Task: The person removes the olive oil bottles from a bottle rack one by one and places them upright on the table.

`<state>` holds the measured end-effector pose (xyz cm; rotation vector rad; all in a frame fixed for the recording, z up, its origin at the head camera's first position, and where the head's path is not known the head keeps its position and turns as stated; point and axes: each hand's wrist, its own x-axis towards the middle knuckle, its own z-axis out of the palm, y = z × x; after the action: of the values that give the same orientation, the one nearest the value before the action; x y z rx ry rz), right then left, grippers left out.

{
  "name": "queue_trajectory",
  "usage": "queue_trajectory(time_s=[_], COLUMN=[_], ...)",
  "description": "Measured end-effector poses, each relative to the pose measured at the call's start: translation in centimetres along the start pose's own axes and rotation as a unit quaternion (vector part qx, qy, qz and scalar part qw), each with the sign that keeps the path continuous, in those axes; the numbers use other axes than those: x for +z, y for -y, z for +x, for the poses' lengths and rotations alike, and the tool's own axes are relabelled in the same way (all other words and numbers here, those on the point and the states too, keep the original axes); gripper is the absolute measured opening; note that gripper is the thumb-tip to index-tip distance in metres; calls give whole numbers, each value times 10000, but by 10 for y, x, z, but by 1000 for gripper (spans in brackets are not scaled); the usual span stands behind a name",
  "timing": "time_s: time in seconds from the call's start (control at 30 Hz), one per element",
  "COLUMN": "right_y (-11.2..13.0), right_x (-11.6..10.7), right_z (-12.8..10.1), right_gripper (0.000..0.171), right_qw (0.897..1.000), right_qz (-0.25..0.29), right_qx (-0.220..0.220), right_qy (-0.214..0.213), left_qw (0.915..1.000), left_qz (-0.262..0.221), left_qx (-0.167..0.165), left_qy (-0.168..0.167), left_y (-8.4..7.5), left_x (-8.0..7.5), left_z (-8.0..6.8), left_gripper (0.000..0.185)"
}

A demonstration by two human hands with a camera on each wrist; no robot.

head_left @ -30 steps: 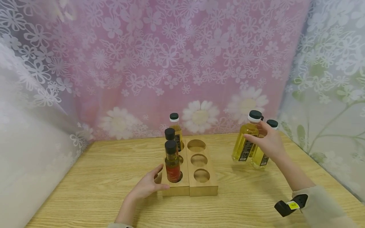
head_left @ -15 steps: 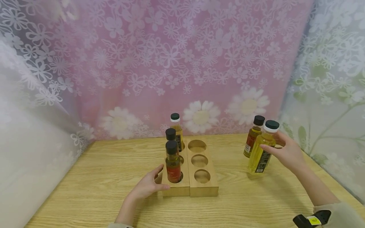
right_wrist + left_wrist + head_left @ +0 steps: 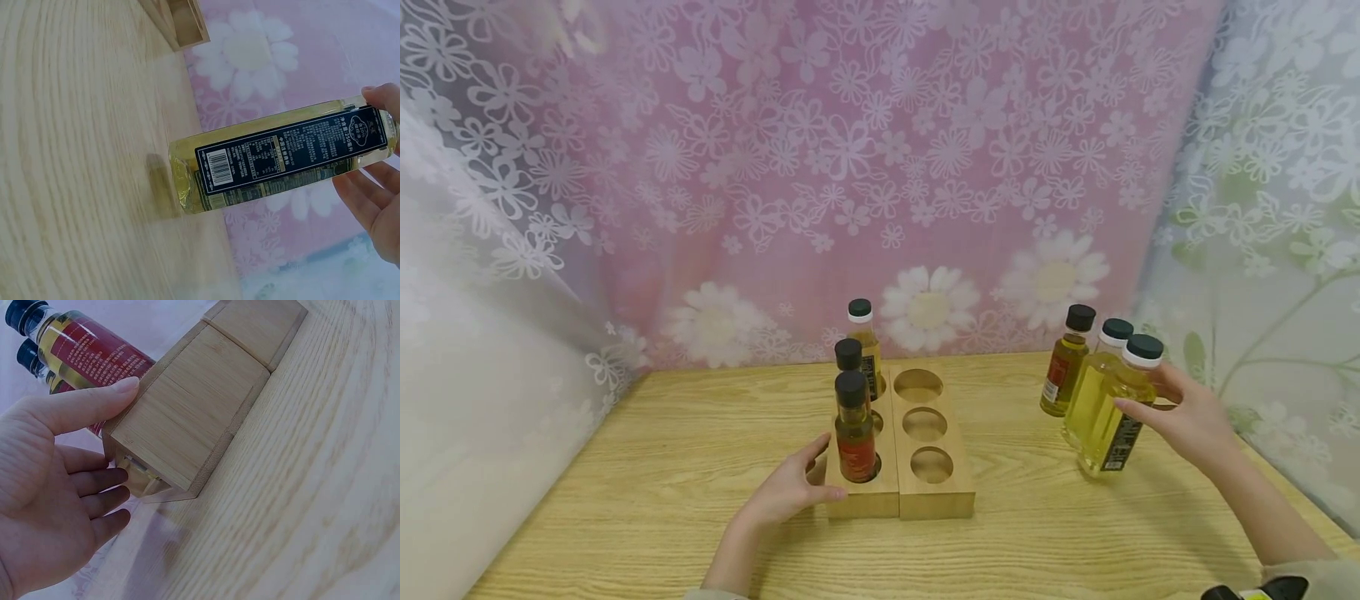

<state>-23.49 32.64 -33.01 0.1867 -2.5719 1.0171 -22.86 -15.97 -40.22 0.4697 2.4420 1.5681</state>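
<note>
Head view: right hand at centre-right grips a big yellow oil bottle, thumb in front, fingers curled round the back; bottle tilted, its base just above or touching the table, can't tell which. Left hand, fingers relaxed and fairly straight, steadies the lower-left corner of the wood rack, holding nothing. Bottle looks full & heavy, stiff, smooth — prob slippery; glass or plastic unclear, so treat as fragile. Best hold is mid-body over the black label, not the cap. Vs 0.5 s ago: bottle has moved right & lower, tipped more, uncovering a 2nd capped bottle behind. Left hand unchanged.
</note>
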Motion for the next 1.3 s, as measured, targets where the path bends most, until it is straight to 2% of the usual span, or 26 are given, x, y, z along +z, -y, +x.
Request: queue_trajectory(time_s=[0.27,0.73,1.03,1.3], right_y=[-11,-20,-23,-38], right_x=[-4,-5,-8,-13], right_z=[-5,-7,-5,-14], right_gripper=[71,68,69,66], right_qw=[9997,9997,9996,9985], right_qz=[-125,-154,-129,497], right_qx=[211,192,-73,-31], right_qy=[81,72,230,222], left_qw=[10000,9999,9999,9999], left_qz=[-13,-31,-41,-77], left_qx=[-9,52,93,97], left_qy=[4,92,-10,89], left_y=[0,1,1,2], left_x=[0,-1,-3,-1], left_z=[-1,0,0,1], left_gripper=[92,93,93,93])
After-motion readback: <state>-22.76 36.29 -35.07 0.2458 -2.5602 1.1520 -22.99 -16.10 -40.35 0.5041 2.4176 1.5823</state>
